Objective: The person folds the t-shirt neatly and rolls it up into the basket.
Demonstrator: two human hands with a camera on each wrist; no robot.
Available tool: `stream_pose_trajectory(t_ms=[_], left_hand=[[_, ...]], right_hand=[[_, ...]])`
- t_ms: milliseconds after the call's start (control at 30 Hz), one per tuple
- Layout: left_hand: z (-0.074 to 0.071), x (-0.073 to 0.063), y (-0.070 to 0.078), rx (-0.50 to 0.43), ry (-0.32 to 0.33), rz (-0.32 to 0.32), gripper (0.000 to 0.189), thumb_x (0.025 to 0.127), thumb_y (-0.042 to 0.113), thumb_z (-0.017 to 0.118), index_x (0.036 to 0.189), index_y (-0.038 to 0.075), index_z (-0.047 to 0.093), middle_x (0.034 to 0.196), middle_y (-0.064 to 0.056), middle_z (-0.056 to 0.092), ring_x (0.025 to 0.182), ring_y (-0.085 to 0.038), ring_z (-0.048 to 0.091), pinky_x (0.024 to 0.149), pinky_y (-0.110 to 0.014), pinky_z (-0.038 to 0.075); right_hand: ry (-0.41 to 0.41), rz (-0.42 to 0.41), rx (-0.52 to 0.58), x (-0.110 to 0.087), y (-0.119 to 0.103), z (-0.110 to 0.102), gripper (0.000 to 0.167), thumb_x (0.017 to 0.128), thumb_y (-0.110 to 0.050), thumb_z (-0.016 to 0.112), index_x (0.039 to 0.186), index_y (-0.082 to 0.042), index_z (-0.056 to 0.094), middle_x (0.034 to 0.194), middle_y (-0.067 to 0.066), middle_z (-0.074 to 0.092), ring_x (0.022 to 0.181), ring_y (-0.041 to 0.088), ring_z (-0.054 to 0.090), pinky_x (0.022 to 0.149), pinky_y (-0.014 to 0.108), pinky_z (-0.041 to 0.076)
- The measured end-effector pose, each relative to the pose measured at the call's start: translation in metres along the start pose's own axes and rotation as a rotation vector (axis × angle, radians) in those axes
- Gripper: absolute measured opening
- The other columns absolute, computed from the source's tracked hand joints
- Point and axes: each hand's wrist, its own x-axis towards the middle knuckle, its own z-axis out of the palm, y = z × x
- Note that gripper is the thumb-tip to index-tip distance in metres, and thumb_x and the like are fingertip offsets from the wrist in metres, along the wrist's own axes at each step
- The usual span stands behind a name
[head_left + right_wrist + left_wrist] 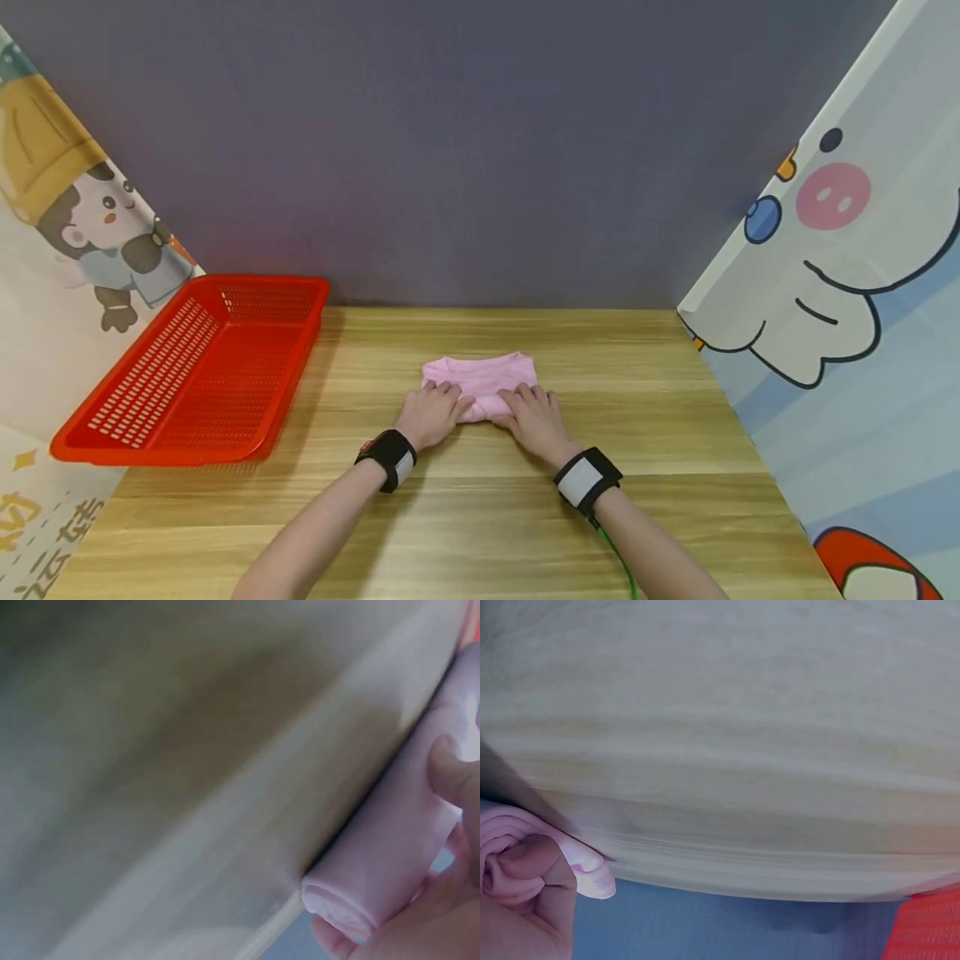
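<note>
A pink cloth (480, 372) lies on the wooden table, its near part rolled up. On the roll's left end my left hand (430, 414) holds with thumb and fingers. My right hand (537, 423) grips the right end the same way. Up close in the right wrist view, the cloth (375, 840) is a thick roll with layered edges at its end, between my thumb and fingers. Spiral layers of cloth (510, 823) show beside my thumb in the left wrist view, where most of the hand is out of frame.
A red plastic basket (264, 442) with perforated sides stands at the table's left. Behind the wooden table (465, 533) rises a grey panel (480, 150). Cartoon-printed sheets line the left and right sides. A green cable (618, 558) runs from the right wristband.
</note>
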Motion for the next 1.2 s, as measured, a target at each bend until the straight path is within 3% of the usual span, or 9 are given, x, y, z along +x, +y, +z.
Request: stream_pose_trajectory(t_ms=[233,333,467,633,733,900,1033,1200], left_hand=[[0.007,-0.007,0.002,0.126,0.170,0.052,0.043,0.105,0.049,0.042,0.099,0.010,0.060,0.093,-0.007,0.067,0.087,-0.030,0.065,0.056,-0.041,0.051],[0.013,-0.012,0.000,0.200,0.224,0.076,0.041,0.105,0.049,0.044,0.109,0.010,0.057,0.097,-0.008,0.063,0.091,-0.029,0.062,0.065,-0.040,0.052],[0.016,-0.016,-0.004,0.299,0.273,0.124,0.053,0.101,0.058,0.045,0.121,0.009,0.055,0.104,-0.009,0.060,0.096,-0.028,0.058,0.072,-0.041,0.052],[0.017,-0.016,-0.007,0.331,0.314,0.155,0.058,0.096,0.064,0.049,0.118,0.011,0.056,0.101,-0.006,0.057,0.091,-0.025,0.058,0.056,-0.035,0.049],[0.014,-0.012,-0.007,0.278,0.292,0.151,0.050,0.098,0.060,0.049,0.110,0.012,0.056,0.097,-0.005,0.056,0.088,-0.025,0.058,0.049,-0.034,0.046],[0.006,-0.006,-0.006,0.158,0.180,0.120,0.043,0.102,0.054,0.046,0.106,0.011,0.055,0.100,-0.007,0.059,0.092,-0.029,0.059,0.050,-0.040,0.048],[0.002,-0.004,-0.006,0.123,0.142,0.112,0.042,0.103,0.051,0.045,0.107,0.011,0.056,0.103,-0.008,0.062,0.094,-0.031,0.060,0.050,-0.042,0.049],[0.002,-0.001,-0.007,0.118,0.127,0.104,0.040,0.105,0.050,0.043,0.107,0.013,0.058,0.102,-0.006,0.065,0.091,-0.029,0.063,0.051,-0.043,0.050]], right_hand=[[-0.109,0.023,0.058,0.009,0.002,-0.008,0.043,0.095,-0.046,0.061,0.126,-0.016,0.065,0.108,0.011,0.063,0.105,0.037,0.057,0.091,0.058,0.044],[-0.151,0.030,0.101,0.014,0.004,-0.010,0.043,0.096,-0.045,0.061,0.128,-0.016,0.065,0.114,0.013,0.065,0.109,0.040,0.059,0.093,0.062,0.044],[-0.211,0.044,0.156,0.020,0.009,-0.010,0.042,0.097,-0.044,0.061,0.129,-0.017,0.065,0.120,0.014,0.066,0.114,0.041,0.060,0.092,0.061,0.044],[-0.266,0.061,0.210,0.026,0.013,-0.011,0.038,0.101,-0.041,0.056,0.126,-0.015,0.065,0.132,0.014,0.065,0.122,0.041,0.059,0.097,0.066,0.042],[-0.282,0.079,0.221,0.027,0.014,-0.011,0.039,0.103,-0.042,0.052,0.125,-0.013,0.065,0.140,0.013,0.062,0.127,0.040,0.057,0.103,0.071,0.038],[-0.275,0.106,0.184,0.026,0.009,-0.011,0.045,0.104,-0.044,0.047,0.130,-0.010,0.062,0.142,0.015,0.060,0.129,0.042,0.055,0.106,0.072,0.036],[-0.241,0.109,0.084,0.018,0.003,-0.009,0.049,0.105,-0.047,0.043,0.140,-0.014,0.055,0.133,0.016,0.059,0.125,0.042,0.053,0.102,0.066,0.041],[-0.143,0.079,0.002,0.008,-0.001,-0.004,0.055,0.101,-0.053,0.050,0.144,-0.019,0.050,0.122,0.015,0.055,0.119,0.038,0.052,0.096,0.061,0.043]])
